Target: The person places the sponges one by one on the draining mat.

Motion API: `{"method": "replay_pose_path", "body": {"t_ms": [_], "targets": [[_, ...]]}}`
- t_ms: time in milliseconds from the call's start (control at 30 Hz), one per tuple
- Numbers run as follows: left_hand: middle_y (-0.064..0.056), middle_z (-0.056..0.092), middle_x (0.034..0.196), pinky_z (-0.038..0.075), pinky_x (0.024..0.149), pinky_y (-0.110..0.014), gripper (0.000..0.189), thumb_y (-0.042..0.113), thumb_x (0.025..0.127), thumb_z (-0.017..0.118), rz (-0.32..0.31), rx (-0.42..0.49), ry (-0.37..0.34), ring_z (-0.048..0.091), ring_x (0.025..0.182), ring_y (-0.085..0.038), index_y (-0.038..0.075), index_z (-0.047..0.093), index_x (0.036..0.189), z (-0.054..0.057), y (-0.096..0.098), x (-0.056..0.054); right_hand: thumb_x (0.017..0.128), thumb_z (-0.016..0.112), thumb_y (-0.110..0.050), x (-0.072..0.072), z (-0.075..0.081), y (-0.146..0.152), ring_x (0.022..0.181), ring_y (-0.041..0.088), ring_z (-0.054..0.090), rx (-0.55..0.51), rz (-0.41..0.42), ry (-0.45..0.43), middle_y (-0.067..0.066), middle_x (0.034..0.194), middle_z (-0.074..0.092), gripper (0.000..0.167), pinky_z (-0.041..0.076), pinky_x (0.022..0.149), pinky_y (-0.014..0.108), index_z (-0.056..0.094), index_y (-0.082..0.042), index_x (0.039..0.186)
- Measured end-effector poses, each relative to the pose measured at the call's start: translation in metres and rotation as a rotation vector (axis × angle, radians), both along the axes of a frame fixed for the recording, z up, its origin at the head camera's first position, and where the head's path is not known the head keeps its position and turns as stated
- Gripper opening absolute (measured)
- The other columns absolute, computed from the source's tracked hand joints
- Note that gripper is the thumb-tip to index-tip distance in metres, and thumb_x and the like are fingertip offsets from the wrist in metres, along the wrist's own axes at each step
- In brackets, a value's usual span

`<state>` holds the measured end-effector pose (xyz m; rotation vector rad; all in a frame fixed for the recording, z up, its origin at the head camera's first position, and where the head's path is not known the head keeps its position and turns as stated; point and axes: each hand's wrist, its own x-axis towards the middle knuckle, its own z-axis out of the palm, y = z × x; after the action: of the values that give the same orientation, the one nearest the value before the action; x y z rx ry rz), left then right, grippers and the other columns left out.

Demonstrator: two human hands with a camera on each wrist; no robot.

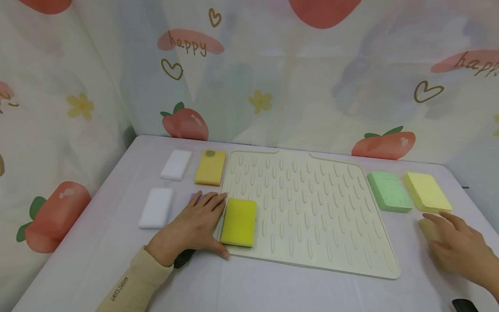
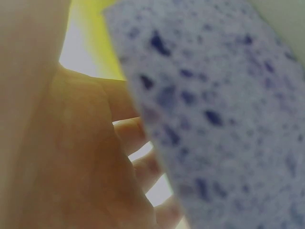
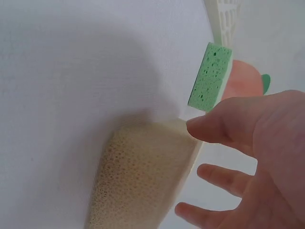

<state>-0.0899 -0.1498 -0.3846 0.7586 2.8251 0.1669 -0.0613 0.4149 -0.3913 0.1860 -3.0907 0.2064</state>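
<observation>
My left grip [image 1: 195, 227] is spread, fingers apart, over a purple-flecked sponge [image 2: 214, 119]. Just to its right, a yellow sponge [image 1: 238, 222] lies on the corner of the mat [image 1: 308, 208] nearest that grip. I cannot tell whether my thumb touches the yellow sponge. If I sweep that thumb sideways, I could knock the sponge askew or drag the mat's edge along with it. The flecked sponge sits mostly hidden under my palm, so I might pinch it off-centre and twist it.

My right grip [image 1: 460, 242] is spread too, its fingers parted over and beside a beige sponge [image 3: 138, 176]; whether a fingertip touches it I cannot make out. It looks porous and light, so a push from one side alone could slide it across the counter [image 1: 312, 290]. A pale yellow sponge [image 1: 427, 192] lies just beyond those fingertips, a green sponge [image 1: 390, 192] beyond and to their left; overreaching could bump the pale one into its neighbour.
</observation>
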Motion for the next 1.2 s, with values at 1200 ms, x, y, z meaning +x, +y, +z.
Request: {"method": "replay_pose_path", "body": {"t_ms": [1200], "targets": [[-0.011, 0.029, 0.162, 0.015, 0.122, -0.059, 0.13, 0.08, 0.058, 0.076, -0.006, 0.012, 0.006, 0.027, 0.148, -0.031, 0.001, 0.035, 0.152, 0.001, 0.0, 0.001, 0.087, 0.062, -0.01, -0.002, 0.008, -0.001, 0.114, 0.054, 0.034, 0.075, -0.066, 0.065, 0.043, 0.115, 0.045, 0.049, 0.034, 0.078, 0.07, 0.045, 0.003, 0.13]]}}
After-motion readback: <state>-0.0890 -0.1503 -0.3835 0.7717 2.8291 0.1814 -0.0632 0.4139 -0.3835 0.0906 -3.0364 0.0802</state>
